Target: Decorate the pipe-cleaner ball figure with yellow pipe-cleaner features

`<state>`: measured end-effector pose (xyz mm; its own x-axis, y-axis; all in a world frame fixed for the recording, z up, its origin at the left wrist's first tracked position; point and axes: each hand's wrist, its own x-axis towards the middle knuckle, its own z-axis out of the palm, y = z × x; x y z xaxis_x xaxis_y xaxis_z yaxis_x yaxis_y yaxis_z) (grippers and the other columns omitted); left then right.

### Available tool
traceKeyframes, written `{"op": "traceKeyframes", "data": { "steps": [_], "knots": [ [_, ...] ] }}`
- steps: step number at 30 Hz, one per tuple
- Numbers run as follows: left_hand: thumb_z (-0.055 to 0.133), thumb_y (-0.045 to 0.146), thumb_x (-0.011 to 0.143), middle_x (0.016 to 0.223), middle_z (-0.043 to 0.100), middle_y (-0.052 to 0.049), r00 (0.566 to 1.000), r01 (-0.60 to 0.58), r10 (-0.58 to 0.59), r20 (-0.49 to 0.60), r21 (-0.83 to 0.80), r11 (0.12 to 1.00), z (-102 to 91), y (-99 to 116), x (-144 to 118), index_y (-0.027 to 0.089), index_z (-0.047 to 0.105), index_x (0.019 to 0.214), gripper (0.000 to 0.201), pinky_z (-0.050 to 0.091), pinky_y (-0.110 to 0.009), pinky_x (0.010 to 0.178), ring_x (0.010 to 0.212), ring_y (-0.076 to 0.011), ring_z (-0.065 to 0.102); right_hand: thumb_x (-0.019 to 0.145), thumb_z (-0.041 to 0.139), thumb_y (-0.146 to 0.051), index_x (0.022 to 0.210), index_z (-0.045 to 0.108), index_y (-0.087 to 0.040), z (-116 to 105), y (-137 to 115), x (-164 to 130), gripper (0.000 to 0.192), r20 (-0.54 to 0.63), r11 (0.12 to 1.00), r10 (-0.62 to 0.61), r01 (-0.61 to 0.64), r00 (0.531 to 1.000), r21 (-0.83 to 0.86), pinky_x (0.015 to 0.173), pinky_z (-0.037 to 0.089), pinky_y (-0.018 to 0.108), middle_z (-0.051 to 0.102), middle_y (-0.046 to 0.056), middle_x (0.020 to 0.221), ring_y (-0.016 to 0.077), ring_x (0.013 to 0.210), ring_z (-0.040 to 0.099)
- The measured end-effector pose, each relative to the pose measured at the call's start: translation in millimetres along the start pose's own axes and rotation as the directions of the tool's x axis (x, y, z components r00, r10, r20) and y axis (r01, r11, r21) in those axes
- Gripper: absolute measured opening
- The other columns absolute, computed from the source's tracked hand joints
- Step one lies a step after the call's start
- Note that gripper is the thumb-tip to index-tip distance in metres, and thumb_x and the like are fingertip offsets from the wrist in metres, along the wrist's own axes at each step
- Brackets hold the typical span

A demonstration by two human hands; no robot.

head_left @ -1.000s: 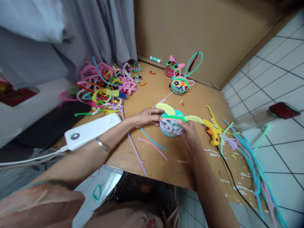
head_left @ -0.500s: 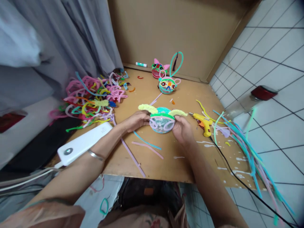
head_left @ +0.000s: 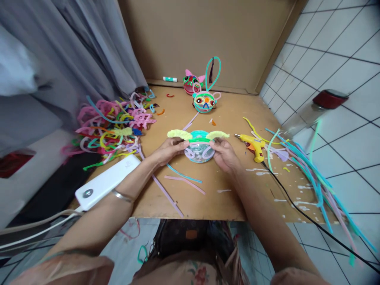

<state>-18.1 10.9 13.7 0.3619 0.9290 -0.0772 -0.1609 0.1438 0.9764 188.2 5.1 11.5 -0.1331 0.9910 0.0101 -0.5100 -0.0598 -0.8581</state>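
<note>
My left hand (head_left: 168, 150) and my right hand (head_left: 225, 154) hold a round craft piece (head_left: 198, 149) between them, just above the cardboard sheet (head_left: 208, 198). The piece has a green band on top, pale lilac pipe-cleaner loops on its front and two fuzzy yellow-green ears (head_left: 179, 134) sticking out sideways. My left fingers grip its left edge under one ear; my right fingers grip its right edge.
Two finished pipe-cleaner faces (head_left: 204, 101) stand at the back near a glue stick (head_left: 170, 79). A heap of coloured pipe cleaners (head_left: 113, 124) lies left, a white power bank (head_left: 107, 181) nearer me. A yellow glue gun (head_left: 253, 145) with black cord and long pipe cleaners (head_left: 308, 170) lie right.
The view has shifted, so everything sits further left and lower in frame. The craft piece has been levelled between my hands, with my right hand sliding to its right edge.
</note>
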Motion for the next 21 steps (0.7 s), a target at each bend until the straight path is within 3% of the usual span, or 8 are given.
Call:
{"op": "traceKeyframes", "data": {
  "steps": [7, 13, 21],
  "knots": [
    [0.087, 0.052, 0.058, 0.087, 0.075, -0.011, 1.000, -0.009, 0.009, -0.024, 0.017, 1.000, 2.1, 1, 0, 0.009, 0.070, 0.087, 0.054, 0.053, -0.034, 0.080, 0.082, -0.0226, 0.070, 0.058, 0.083, -0.022, 0.079, 0.064, -0.024, 1, 1, 1, 0.028, 0.006, 1.000, 0.006, -0.006, 1.000, 0.026, 0.092, 0.052, 0.037, 0.067, -0.005, 0.078, 0.0171, 0.083, 0.065],
    [0.084, 0.056, 0.059, 0.089, 0.075, -0.010, 0.997, -0.053, 0.051, -0.064, -0.033, 0.998, 6.4, -3, 3, 0.011, 0.069, 0.090, 0.057, 0.053, -0.036, 0.085, 0.087, -0.0234, 0.070, 0.064, 0.074, -0.024, 0.080, 0.066, -0.025, -7, -2, 4, 0.018, 0.008, 0.997, -0.004, 0.004, 1.000, 0.077, 0.101, 0.049, 0.043, 0.072, -0.002, 0.085, 0.0216, 0.101, 0.067],
    [0.085, 0.057, 0.057, 0.080, 0.072, -0.006, 0.989, -0.081, 0.072, -0.133, -0.063, 0.995, 9.8, -6, 4, 0.012, 0.068, 0.080, 0.054, 0.053, -0.031, 0.079, 0.077, -0.0180, 0.067, 0.057, 0.076, -0.015, 0.081, 0.065, -0.027, -9, 2, 7, 0.029, -0.012, 0.997, -0.032, 0.032, 0.999, 0.070, 0.099, 0.052, 0.040, 0.072, -0.003, 0.089, 0.0201, 0.101, 0.067]
  ]
}}
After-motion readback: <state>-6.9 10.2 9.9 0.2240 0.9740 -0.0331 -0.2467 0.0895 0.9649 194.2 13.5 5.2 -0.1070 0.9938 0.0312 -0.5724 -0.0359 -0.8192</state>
